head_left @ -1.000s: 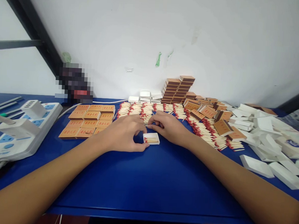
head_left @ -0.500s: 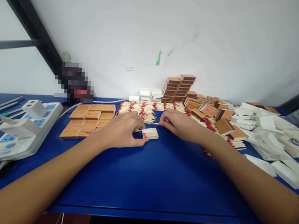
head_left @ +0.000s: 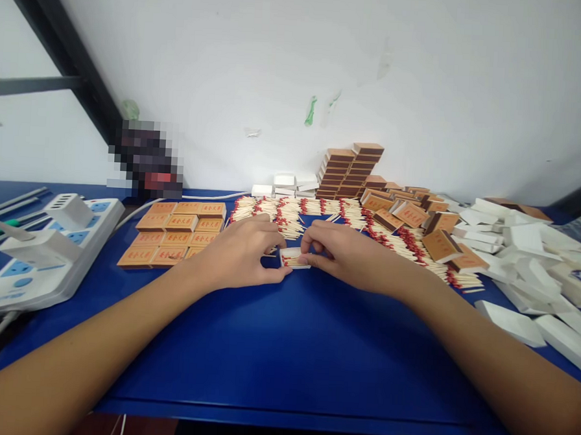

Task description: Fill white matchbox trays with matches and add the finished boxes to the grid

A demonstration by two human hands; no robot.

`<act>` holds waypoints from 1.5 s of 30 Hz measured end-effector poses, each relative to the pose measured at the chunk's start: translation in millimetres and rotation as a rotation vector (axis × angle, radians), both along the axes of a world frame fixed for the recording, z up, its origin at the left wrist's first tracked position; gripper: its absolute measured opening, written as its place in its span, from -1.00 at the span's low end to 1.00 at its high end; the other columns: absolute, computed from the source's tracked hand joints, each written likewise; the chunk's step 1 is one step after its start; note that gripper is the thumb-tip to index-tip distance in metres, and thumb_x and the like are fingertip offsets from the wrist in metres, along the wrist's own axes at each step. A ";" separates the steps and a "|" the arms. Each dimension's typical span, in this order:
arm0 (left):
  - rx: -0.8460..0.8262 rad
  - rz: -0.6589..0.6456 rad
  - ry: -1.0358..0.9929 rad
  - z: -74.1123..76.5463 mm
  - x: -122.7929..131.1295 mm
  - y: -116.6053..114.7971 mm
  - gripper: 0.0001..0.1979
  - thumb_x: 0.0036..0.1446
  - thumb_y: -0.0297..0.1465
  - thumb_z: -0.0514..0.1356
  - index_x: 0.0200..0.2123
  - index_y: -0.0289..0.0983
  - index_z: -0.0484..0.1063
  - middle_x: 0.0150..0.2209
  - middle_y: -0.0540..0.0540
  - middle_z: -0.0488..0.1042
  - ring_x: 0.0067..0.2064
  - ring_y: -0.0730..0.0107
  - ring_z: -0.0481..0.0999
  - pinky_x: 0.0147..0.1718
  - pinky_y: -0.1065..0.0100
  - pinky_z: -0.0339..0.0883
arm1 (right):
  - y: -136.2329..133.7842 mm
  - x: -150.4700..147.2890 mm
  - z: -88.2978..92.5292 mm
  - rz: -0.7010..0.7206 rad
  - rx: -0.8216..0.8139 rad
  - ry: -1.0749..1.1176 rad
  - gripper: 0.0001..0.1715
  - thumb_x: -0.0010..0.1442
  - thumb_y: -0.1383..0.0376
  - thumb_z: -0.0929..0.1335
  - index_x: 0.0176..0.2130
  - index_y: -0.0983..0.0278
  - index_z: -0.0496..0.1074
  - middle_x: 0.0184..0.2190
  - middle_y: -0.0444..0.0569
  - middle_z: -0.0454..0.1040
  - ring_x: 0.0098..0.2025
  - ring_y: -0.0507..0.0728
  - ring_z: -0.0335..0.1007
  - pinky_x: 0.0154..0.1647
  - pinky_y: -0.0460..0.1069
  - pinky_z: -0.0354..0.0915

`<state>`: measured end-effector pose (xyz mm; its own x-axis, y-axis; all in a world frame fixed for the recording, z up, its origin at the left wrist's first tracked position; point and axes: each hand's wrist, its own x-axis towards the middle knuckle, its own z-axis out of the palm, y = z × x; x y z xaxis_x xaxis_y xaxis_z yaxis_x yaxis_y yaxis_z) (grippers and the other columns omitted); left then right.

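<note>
In front of me a small white matchbox tray (head_left: pixel 297 266) lies on the blue table, with red-headed matchsticks (head_left: pixel 287 259) in it. My left hand (head_left: pixel 247 251) grips the tray's left end between thumb and fingers. Over the tray's right end, my right hand (head_left: pixel 347 253) is closed in a pinch on a matchstick, mostly hidden by the fingertips. Just behind both hands are rows of loose matchsticks (head_left: pixel 291 211), their red heads mostly lined up.
Filled-looking orange matchboxes (head_left: pixel 175 237) lie in rows at left, beside a white power strip (head_left: pixel 69 251). At the back stands a stack of matchboxes (head_left: pixel 349 172) near white trays (head_left: pixel 285 180). More matchbox sleeves (head_left: pixel 410 214) and a heap of white trays (head_left: pixel 517 249) spread to the right.
My right hand has moved slightly left and down, bringing the matchstick from beyond the tray's right end into it. The left hand still holds the tray.
</note>
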<state>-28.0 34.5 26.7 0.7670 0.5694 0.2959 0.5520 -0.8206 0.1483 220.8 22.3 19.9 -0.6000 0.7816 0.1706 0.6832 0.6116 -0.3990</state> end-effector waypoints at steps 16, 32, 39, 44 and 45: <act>-0.041 -0.020 0.010 5.3 -0.2 -2.4 -0.77 0.20 -0.21 0.34 -0.32 -0.28 0.59 -0.36 -0.08 0.50 -0.27 0.25 0.45 -0.26 0.25 0.28 | 11.8 -11.6 -15.4 -0.075 0.041 0.219 -0.85 0.41 0.26 0.38 -0.25 0.22 0.49 -0.40 -0.12 0.38 -0.35 0.09 0.26 -0.30 -0.01 0.13; -0.040 -0.038 0.025 6.2 0.7 -5.2 -0.76 0.19 -0.21 0.35 -0.33 -0.29 0.60 -0.38 -0.09 0.48 -0.29 0.25 0.45 -0.26 0.24 0.28 | 27.2 -19.7 -28.0 -0.136 0.123 0.175 -0.91 0.34 0.38 0.42 -0.27 0.26 0.52 -0.37 -0.09 0.37 -0.32 0.10 0.28 -0.28 0.00 0.14; -0.040 -0.038 0.005 6.0 -0.1 -3.1 -0.78 0.20 -0.23 0.34 -0.29 -0.28 0.63 -0.39 -0.08 0.48 -0.29 0.26 0.45 -0.27 0.25 0.27 | 25.5 -4.6 -21.3 -0.180 0.084 -0.044 -0.89 0.43 0.32 0.32 -0.18 0.26 0.45 -0.19 0.05 0.47 -0.17 0.19 0.39 -0.16 0.05 0.24; -0.019 -0.011 -0.002 3.5 -3.0 1.4 -0.77 0.19 -0.22 0.36 -0.30 -0.29 0.62 -0.39 -0.07 0.49 -0.27 0.25 0.46 -0.27 0.25 0.29 | 22.0 12.9 -8.2 -0.154 0.067 -0.060 -0.86 0.42 0.34 0.27 -0.18 0.24 0.42 -0.18 0.07 0.48 -0.18 0.20 0.41 -0.16 0.05 0.26; -0.005 0.000 -0.002 2.6 -3.5 2.3 -0.77 0.20 -0.22 0.36 -0.29 -0.29 0.62 -0.39 -0.07 0.49 -0.26 0.24 0.46 -0.26 0.25 0.29 | 20.1 13.6 -4.3 -0.143 0.082 -0.053 -0.86 0.42 0.33 0.27 -0.19 0.24 0.42 -0.20 0.07 0.48 -0.19 0.20 0.41 -0.18 0.05 0.26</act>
